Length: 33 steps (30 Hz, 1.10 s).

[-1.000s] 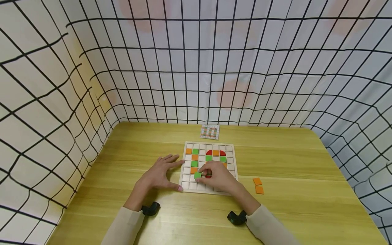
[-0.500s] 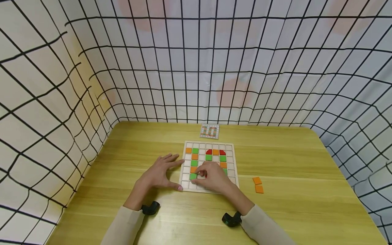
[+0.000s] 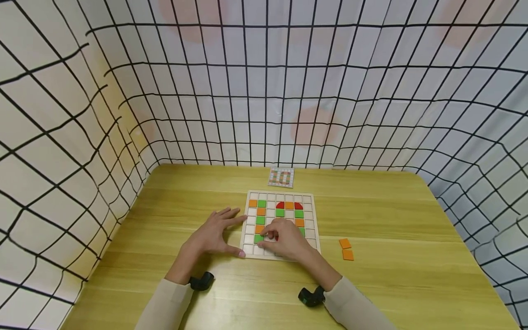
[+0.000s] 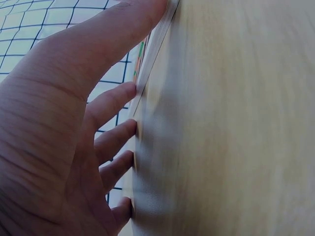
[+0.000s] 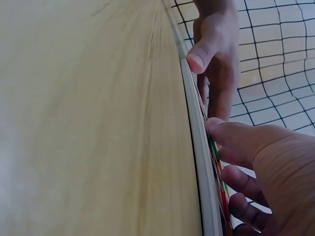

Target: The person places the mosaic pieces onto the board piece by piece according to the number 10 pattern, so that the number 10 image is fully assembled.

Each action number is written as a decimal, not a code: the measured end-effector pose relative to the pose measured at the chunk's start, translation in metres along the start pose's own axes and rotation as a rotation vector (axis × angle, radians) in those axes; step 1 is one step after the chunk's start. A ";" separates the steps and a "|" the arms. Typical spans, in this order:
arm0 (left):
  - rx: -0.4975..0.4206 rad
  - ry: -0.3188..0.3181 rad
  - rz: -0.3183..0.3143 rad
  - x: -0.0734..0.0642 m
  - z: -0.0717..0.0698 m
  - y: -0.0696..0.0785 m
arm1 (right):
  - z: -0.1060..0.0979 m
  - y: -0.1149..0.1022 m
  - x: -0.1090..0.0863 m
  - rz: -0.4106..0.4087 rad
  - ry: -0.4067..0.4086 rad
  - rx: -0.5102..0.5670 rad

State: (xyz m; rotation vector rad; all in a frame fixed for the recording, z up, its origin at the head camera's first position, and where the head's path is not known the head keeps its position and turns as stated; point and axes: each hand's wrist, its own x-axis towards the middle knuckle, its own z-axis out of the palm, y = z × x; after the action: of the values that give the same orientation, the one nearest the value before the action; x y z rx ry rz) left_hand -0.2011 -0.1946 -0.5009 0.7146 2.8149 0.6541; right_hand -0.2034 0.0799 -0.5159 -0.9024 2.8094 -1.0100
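Note:
A white gridded board (image 3: 308, 200) lies on the table, carrying green and orange square tiles and red rounded pieces. My right hand (image 3: 286, 239) reaches over its lower part, thumb and index finger at opposite edges of a green tile (image 3: 258, 239) lying in the left column of tiles. The hand covers several cells. In the right wrist view, the right thumb (image 5: 215, 123) is right at the board's face. My left hand (image 3: 212, 235) is spread along the left side, its thumb at the near left corner and index finger at the edge; the left wrist view shows its fingers (image 4: 115, 140) extended.
Two loose orange tiles (image 3: 346, 250) lie on the table (image 3: 392, 275) right of the board. Behind the board is a small card (image 3: 281, 177) printed with a coloured grid pattern. Black netting (image 3: 268, 96) before pale sheets surrounds the table's back and sides.
My right hand has moved slightly left and lowered the green tile from above the board into a cell below an orange one. My left hand keeps its place.

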 end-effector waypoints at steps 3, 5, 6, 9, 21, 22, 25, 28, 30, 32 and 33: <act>0.003 0.003 0.001 0.000 0.001 0.000 | -0.002 0.001 -0.001 0.017 -0.009 0.042; 0.006 0.003 0.003 0.001 0.001 0.000 | -0.006 0.001 -0.002 0.047 -0.016 0.086; 0.006 0.004 0.004 0.001 0.001 -0.001 | -0.009 0.002 -0.003 0.061 -0.015 0.106; 0.004 0.005 0.002 0.001 0.001 -0.001 | -0.017 0.007 -0.007 0.084 0.004 0.138; -0.009 0.003 0.002 0.000 0.002 -0.001 | -0.050 0.046 -0.033 0.084 0.082 0.152; -0.009 0.002 0.002 0.000 0.002 -0.001 | -0.054 0.049 -0.036 0.083 0.090 0.152; -0.010 0.000 -0.001 0.000 0.001 0.000 | -0.065 0.057 -0.046 0.095 0.111 0.177; -0.012 0.001 -0.001 0.000 0.001 0.000 | -0.075 0.068 -0.057 0.113 0.130 0.178; -0.013 0.004 0.002 0.000 0.002 0.000 | -0.081 0.076 -0.063 0.129 0.141 0.160; -0.016 0.005 0.003 0.000 0.002 0.000 | -0.086 0.084 -0.070 0.148 0.149 0.142; -0.017 0.004 0.003 0.000 0.002 0.000 | -0.089 0.088 -0.074 0.159 0.153 0.133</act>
State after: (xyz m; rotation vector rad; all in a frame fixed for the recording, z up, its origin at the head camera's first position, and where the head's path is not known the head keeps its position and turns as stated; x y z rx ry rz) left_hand -0.2007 -0.1938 -0.5026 0.7149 2.8090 0.6798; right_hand -0.2057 0.2246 -0.5096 -0.6013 2.8365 -1.2732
